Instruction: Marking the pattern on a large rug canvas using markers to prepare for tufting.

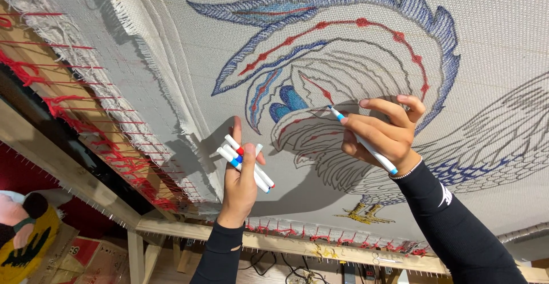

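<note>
Below the stretched work you see a pale wooden frame (68,172) on wooden legs (136,255), its rails set with rows of nails. A dark red surface (34,175) sits behind its left rail. Cardboard boxes (94,258) lie at lower left; black cables (286,269) trail on a wood floor

Bird-patterned canvas (171,49) on wooden frame (74,175)

I wear tight black long sleeves on both arms, each ending at the wrist. My right sleeve (452,221) bears a small white mark, and a thin beaded band rings that wrist just above the cuff. My left sleeve (220,255) is plain.
</note>
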